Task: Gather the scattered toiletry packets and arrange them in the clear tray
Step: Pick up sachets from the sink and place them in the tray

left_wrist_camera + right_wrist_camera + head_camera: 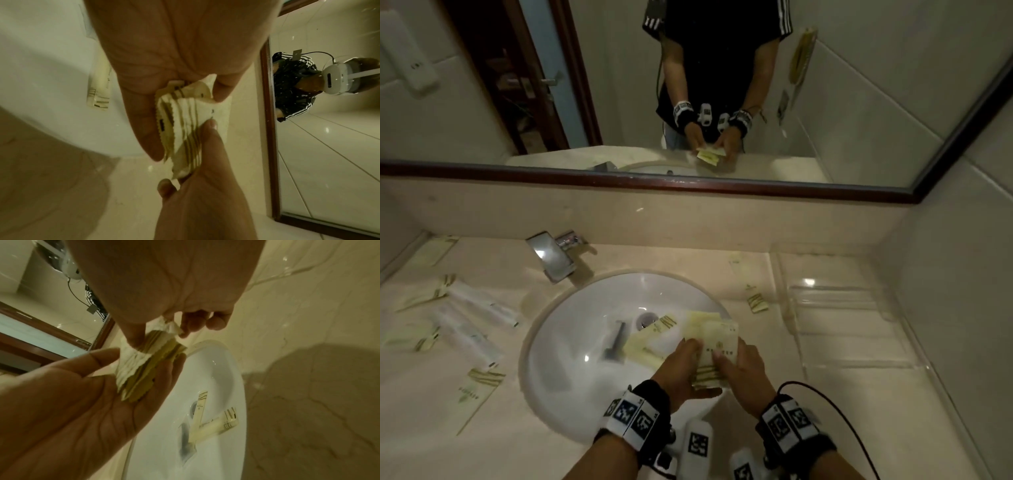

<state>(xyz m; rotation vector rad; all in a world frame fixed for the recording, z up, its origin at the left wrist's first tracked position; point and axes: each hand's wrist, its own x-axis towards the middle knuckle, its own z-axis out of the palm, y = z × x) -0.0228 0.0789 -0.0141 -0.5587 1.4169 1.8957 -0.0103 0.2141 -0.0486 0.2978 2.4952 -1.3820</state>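
Both hands meet over the front right of the white sink (571,342) and hold one stack of cream packets (717,346) with gold stripes. My left hand (688,356) supports the stack (141,368) from below, thumb against its side. My right hand (732,363) pinches the stack (185,126) from the other side with thumb and fingers. Two more cream packets (650,342) and a clear-wrapped razor (616,339) lie in the basin. The clear tray (842,308) stands on the counter to the right, and nothing shows inside it.
Several packets are scattered on the left counter: striped sachets (424,298), long clear-wrapped items (482,305) and a long cream packet (479,383). A small striped packet (756,303) lies beside the tray. The chrome faucet (554,253) stands behind the sink, below the mirror.
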